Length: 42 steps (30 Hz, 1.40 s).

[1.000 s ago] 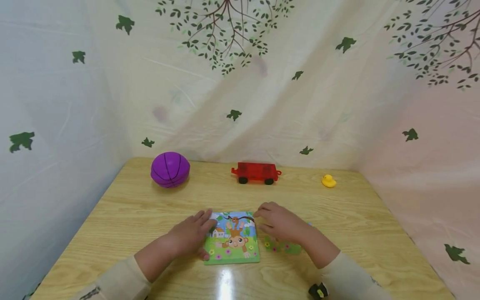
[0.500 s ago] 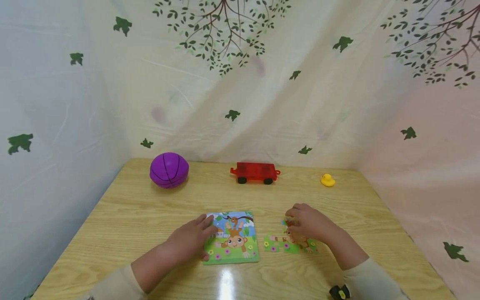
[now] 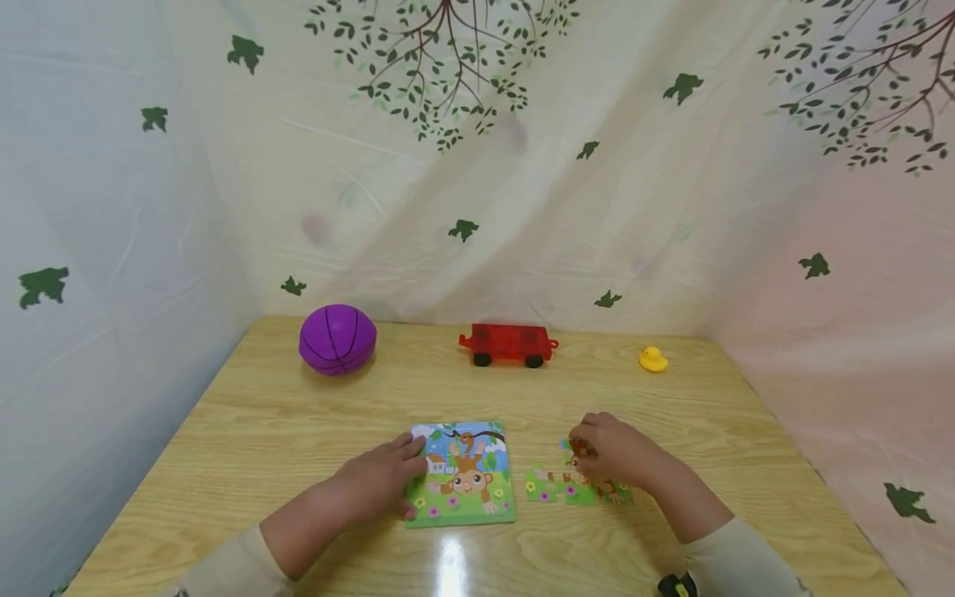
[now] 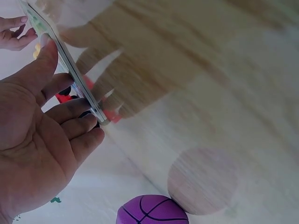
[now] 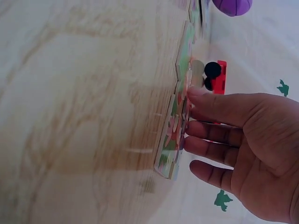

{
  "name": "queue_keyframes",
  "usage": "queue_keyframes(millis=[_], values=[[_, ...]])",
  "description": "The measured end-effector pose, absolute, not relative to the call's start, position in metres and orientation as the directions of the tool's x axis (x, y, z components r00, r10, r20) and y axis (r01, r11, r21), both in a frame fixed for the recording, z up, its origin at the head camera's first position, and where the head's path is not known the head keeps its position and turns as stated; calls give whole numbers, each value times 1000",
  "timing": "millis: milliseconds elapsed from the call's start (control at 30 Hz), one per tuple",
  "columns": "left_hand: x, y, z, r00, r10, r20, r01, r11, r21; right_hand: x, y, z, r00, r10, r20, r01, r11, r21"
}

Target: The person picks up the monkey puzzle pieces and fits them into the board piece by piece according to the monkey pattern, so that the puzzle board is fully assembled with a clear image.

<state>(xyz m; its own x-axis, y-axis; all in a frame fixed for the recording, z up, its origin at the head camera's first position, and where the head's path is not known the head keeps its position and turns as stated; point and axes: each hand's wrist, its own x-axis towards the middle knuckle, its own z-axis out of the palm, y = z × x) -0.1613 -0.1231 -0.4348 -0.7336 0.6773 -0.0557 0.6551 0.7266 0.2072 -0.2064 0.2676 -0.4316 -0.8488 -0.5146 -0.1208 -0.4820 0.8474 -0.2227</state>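
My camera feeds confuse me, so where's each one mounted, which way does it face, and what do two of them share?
Head: on the head, facing forward and down at the table; left hand, right hand and sleeves show.
Left wrist: on that wrist, facing the left hand against the picture board; the right hand shows upper left.
Right wrist: on that wrist, facing the right hand at the puzzle pieces; only that hand shows.
Both wrist views share the purple ball and red wagon.

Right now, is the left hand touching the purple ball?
No, the left hand rests on the monkey picture board, apart from the purple ball.
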Motion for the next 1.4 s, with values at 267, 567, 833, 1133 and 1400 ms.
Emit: queue_keyframes(millis=[267,567,833,1133,1400], values=[[-163,-124,-437,-729,681,-74,658,726,201,-208,270,-431,-810,-580,-85,-561,809,-176],[-164,-123,-435,-736,671,-91,646,735,205,-209,272,-434,-784,-621,-12,-610,774,-170],[-164,-123,-434,-737,667,-112,636,739,221,-210,260,-436,-741,-667,79,-670,724,-164],[-162,-121,-434,-739,665,-108,639,743,198,-209,221,-431,-645,-753,134,-764,635,-110],[-161,-117,-428,-752,643,-146,608,762,223,-204,178,-430,-571,-814,103,-820,570,-48]])
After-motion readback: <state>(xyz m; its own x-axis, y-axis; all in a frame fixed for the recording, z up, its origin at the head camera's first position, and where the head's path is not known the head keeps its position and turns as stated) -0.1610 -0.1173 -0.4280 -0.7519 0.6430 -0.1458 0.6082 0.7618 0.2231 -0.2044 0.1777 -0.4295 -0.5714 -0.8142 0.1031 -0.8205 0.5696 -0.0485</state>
